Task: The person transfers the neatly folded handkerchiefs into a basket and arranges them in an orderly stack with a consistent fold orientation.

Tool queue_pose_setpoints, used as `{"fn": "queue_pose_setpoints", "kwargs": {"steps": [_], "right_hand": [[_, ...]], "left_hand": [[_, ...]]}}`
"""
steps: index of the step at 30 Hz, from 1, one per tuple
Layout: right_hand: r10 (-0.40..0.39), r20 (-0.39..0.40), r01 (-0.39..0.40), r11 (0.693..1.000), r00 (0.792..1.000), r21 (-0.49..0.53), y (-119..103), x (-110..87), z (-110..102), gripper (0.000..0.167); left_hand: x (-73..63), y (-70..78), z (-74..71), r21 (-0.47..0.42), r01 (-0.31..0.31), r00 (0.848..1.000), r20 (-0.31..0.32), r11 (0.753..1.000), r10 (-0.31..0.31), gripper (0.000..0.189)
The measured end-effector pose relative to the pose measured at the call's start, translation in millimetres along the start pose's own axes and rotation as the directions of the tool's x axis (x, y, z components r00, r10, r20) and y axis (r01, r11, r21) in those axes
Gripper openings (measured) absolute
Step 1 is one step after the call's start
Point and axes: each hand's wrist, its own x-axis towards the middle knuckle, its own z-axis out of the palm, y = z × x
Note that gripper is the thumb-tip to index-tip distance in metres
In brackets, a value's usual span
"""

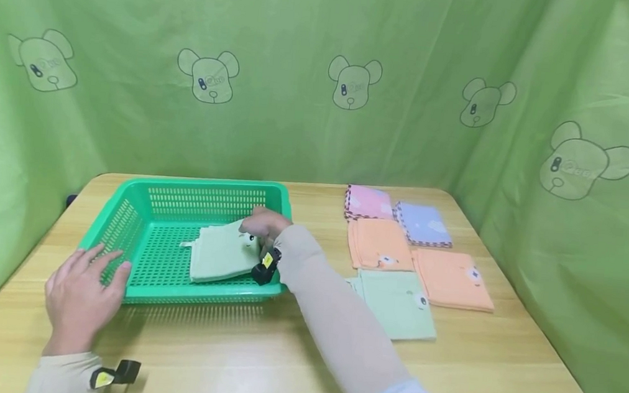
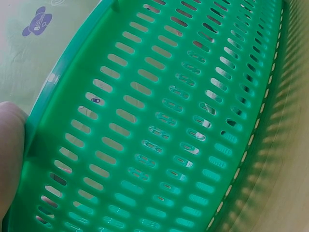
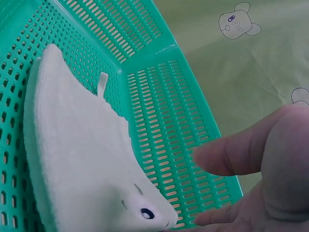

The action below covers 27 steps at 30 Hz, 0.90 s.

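A pale green folded towel (image 1: pixel 222 252) with an eye design and a hanging loop lies inside the green plastic basket (image 1: pixel 220 187). My right hand (image 1: pixel 266 223) is over the towel's right end, inside the basket. In the right wrist view the thumb stands apart from the fingers (image 3: pixel 217 216), which are beside the eye corner of the towel; whether they touch it is unclear. My left hand (image 1: pixel 83 292) rests at the basket's front left corner with its fingers spread over the rim. The left wrist view shows mostly the slotted basket wall (image 2: pixel 145 116).
Right of the basket lie a pink folded cloth (image 1: pixel 370 202), a blue one (image 1: pixel 423 223), two orange towels (image 1: pixel 380 243) and another pale green towel (image 1: pixel 395 306). All sit on the wooden table (image 1: pixel 233 358). Green curtain (image 1: pixel 275 137) surrounds its back and sides.
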Motion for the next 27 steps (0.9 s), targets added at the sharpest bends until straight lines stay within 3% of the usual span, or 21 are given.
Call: {"fn": "queue_pose_setpoints", "kwargs": {"steps": [8,17,27], "right_hand": [[0.05,0.03,-0.051,0.998,0.998,0.046,-0.1,1.1,-0.7,0.079],[0.041,0.039,-0.043,0.997,0.998,0.062,-0.7,1.8,1.5,0.077],[0.005,-0.018,-0.004,0.999,1.0,0.047,0.0,-2.1,3.0,0.078]], "left_hand": [[0.9,0.0,0.7,-0.005,-0.004,1.0,-0.005,1.0,0.004,0.047],[0.8,0.5,-1.0,-0.004,-0.004,1.0,-0.007,1.0,0.004,0.047],[-1.1,0.5,-0.9,-0.002,-0.001,1.0,0.003,1.0,0.001,0.047]]}}
